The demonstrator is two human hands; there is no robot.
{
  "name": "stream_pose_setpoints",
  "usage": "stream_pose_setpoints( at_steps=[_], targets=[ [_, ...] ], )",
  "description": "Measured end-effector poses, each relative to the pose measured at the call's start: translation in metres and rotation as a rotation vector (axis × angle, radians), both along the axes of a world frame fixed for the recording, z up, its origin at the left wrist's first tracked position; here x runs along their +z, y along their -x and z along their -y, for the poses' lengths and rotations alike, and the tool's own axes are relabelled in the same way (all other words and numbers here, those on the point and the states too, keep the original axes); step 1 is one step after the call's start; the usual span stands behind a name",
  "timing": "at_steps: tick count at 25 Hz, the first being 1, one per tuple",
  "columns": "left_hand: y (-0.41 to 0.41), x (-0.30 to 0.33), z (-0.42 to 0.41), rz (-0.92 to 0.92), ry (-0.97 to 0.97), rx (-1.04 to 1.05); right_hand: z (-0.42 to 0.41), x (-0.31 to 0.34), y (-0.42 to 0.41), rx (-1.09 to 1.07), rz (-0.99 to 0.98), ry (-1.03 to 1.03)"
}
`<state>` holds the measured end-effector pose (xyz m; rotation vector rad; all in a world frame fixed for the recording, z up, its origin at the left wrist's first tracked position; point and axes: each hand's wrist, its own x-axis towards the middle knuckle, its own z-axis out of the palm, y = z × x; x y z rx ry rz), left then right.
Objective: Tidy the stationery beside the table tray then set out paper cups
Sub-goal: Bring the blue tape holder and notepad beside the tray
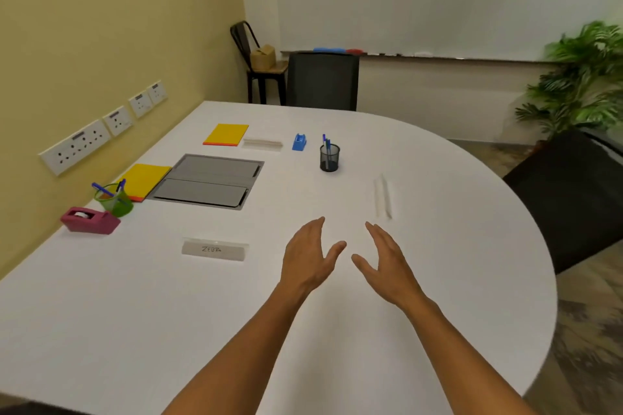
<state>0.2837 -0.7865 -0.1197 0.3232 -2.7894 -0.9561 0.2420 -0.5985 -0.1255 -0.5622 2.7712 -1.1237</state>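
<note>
Hands: left hand [312, 254] and right hand [384, 259] spread wide, empty, over white table [101, 313]; beyond them black pen cup [329, 158], grey tray [207, 181], nameplate [213, 249].

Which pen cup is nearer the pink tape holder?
The green pen cup, right beside the pink tape holder. The black mesh pen cup stands far off past the grey tray.

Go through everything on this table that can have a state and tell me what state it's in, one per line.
Left hand: open, holds nothing.
Right hand: open, holds nothing.
Table tray: both lids closed, flush with the table.
Black mesh pen cup: upright, blue pens inside.
Green pen cup: upright, pens leaning in it.
Pink tape dispenser: upright, roll loaded.
Zebra name card: standing.
Far yellow notepad: closed, flat.
</note>
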Motion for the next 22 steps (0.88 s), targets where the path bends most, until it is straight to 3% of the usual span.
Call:
stream_pose_setpoints(
  at_steps=[7,22],
  targets=[
    [-0.042,0.035,-0.146,-0.073,0.185,-0.123,-0.159,0.036,-0.057,-0.059,-0.059,0.078],
    [0.003,0.046,-0.469,-0.219,0.009,-0.635,-0.473,0.052,-0.108,-0.512,-0.161,0.120]
  ],
)
